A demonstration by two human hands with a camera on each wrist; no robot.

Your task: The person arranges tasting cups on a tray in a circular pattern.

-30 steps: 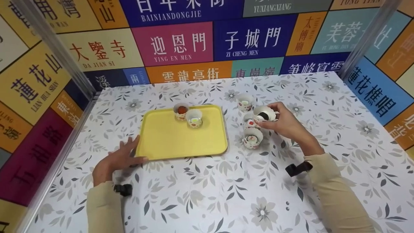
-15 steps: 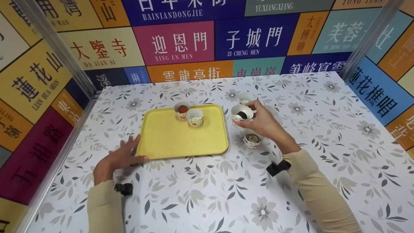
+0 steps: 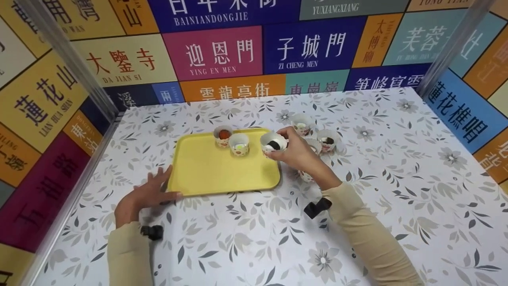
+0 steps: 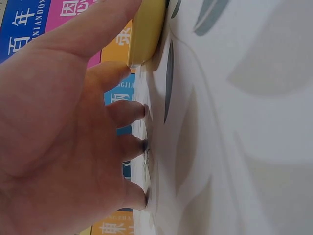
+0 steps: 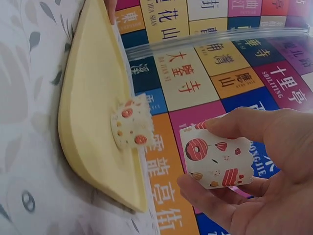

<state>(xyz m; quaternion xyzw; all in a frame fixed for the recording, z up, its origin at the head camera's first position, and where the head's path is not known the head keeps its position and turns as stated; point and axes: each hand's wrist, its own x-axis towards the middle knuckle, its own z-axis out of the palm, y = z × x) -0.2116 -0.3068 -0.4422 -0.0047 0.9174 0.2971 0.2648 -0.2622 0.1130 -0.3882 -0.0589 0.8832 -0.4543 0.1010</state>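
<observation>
My right hand (image 3: 298, 153) pinches a patterned paper baking cup (image 3: 267, 151) between thumb and fingers, close over the right rim of the yellow tray (image 3: 210, 171). Inside the cup lies a white piece with a black band, like sushi. The right wrist view shows the red-and-gold print and scalloped edge of this held cup (image 5: 217, 159). My left hand (image 3: 145, 195) has its fingers spread at the tray's left edge, with the thumb touching its near corner. Toward the tray's back stand two more cups, one with orange-red filling (image 3: 223, 142), one with something white and yellow-green (image 3: 239, 151).
Right of the tray, several similar cups sit on the flowered tablecloth (image 3: 254, 234): a back cup (image 3: 301, 128), a right-hand cup with dark filling (image 3: 327, 146), and others partly hidden by my right hand. Lettered panels (image 3: 222, 51) wall in the back and sides.
My right hand has carried the cup with the black-banded piece leftward from the cup group to the tray's right rim. My left hand and the tray have stayed in place.
</observation>
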